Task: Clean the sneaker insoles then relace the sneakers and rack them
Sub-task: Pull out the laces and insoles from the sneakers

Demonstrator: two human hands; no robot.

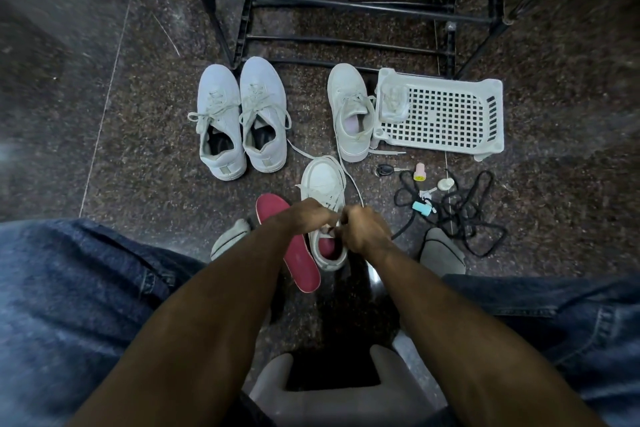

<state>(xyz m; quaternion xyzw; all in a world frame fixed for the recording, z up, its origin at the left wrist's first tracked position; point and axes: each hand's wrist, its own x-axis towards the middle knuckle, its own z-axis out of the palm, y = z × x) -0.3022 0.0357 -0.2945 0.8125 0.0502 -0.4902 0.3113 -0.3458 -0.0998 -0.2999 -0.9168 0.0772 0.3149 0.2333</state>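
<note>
A white sneaker [323,184] lies on the floor between my feet, toe pointing away, with a red insole inside its opening. My left hand [311,215] and my right hand [363,225] meet over its tongue, each pinching the white lace [349,177], which loops past the toe. A loose red insole [294,253] lies flat to the left of this sneaker, partly under my left forearm. Its mate, a second white sneaker [351,111], stands further away beside a basket. A laced pair of white sneakers [242,118] stands at the left, near the black shoe rack [346,0].
A white plastic basket [443,114] lies right of the sneakers, a crumpled clear bag in its corner. Black cord [464,211], a key, a pink cap and small bits lie on the floor at right. My grey-socked feet flank the sneaker. A stool edge [332,392] shows below.
</note>
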